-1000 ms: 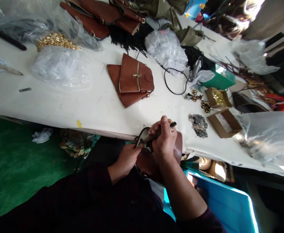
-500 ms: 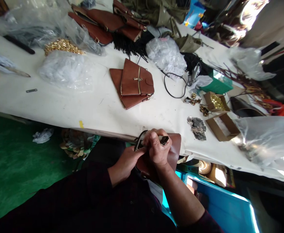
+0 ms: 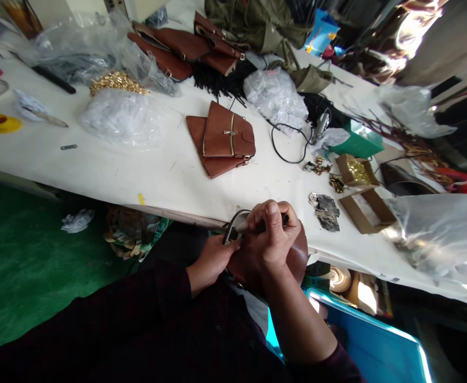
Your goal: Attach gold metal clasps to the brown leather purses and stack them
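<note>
Against the table's front edge, a brown leather bag (image 3: 247,266) lies under both hands, with a toothed edge at its right and a dark strap or cord looping up at its left. My left hand (image 3: 213,258) is closed on the bag's left side by the dark loop. Above the leather, my right hand (image 3: 276,231) is wrapped round a tool with a dark end (image 3: 285,219); the fingers hide most of it, so I cannot tell its kind. Further back on the table rest brown leather pieces (image 3: 229,133), the upper one with a gold zip.
Flat metal plates (image 3: 324,211), cardboard boxes (image 3: 367,210) and clear plastic bags (image 3: 444,229) lie to the right. Gold fittings (image 3: 116,84) and a yellow tape roll (image 3: 4,123) are at the left. Below the table stands a blue crate (image 3: 385,346).
My right hand has moved right and slightly up, and less of the tool's dark end shows. The bag tilts a little differently. The view has shifted left.
</note>
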The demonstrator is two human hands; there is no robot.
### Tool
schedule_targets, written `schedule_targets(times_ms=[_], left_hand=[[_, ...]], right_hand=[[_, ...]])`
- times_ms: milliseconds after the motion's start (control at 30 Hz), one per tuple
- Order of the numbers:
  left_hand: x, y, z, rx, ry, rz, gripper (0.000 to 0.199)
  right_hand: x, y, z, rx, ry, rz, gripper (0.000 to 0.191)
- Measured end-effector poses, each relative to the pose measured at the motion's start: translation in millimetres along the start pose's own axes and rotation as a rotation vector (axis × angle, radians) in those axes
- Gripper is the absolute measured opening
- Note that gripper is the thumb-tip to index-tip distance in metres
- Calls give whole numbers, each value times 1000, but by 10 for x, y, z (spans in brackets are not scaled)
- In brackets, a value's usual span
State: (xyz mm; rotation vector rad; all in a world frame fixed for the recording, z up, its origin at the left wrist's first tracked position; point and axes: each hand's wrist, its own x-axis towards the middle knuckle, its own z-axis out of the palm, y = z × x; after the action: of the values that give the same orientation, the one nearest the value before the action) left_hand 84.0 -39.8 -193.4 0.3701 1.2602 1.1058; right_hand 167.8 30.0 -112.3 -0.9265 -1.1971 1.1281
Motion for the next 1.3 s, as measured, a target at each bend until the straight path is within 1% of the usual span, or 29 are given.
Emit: schedule_targets(times_ms=[67,133,200,300,367,467,600,667,700,767,833,900,1000,1033,1100,1133,1167,1200,1267,1300], left_hand=[[-7,17,2,29,11,-3,37],[-13,26,5,49,16,0,38],[-17,27,9,52,22,8,40],[-17,19,13,51,24,14,41],[-10,8,8,62,23,13,40],[4,-17,-7,83,35,14,39],[4,-37,-22,116,32,10,41],[-21,-22,-34,153,12,21,40],[-43,-6,-46,176,-3,30,39],[-110,43,-89,229,-42,51,39],[-197,122,-157,333,-90,96,42],[-284,241,-242,493,-131,168,46],[-368,516,-371,704,-128,286,47],[-375,636,-407,750,-120,317,48],[-352,915,-457,826,-132,352,51],[-321,1066,-471,841,-162,340,54],[-278,1217,-477,837,-198,315,58],[-223,1362,-478,824,-244,264,63],[-81,1606,-466,843,-334,140,64],[1,1695,-453,877,-363,106,62]], right_hand=[[-23,-62,35,32,9,-57,48],[-52,-48,55,28,-4,-95,46],[-79,19,54,-6,-39,-81,47],[-101,97,22,-36,-96,-17,46],[-109,106,0,-12,-99,-28,44],[-131,142,3,-28,-78,-86,43],[-166,197,38,-153,-140,-36,47],[-137,97,25,-170,-150,-44,47],[-100,8,7,-175,-138,-75,47],[27,-198,-51,-228,-79,-164,45],[223,-351,-139,-376,-9,-238,43],[466,-372,-261,-600,-8,-245,40],[808,-200,-528,-928,-130,-124,31],[885,-129,-643,-984,-165,-77,32],[931,-21,-919,-976,-170,-35,39],[890,9,-1078,-923,-141,-43,42],[803,25,-1247,-859,-85,-56,43],[675,31,-1423,-800,-2,-57,41],[319,42,-1770,-717,224,22,37],[114,60,-1928,-697,346,99,37]])
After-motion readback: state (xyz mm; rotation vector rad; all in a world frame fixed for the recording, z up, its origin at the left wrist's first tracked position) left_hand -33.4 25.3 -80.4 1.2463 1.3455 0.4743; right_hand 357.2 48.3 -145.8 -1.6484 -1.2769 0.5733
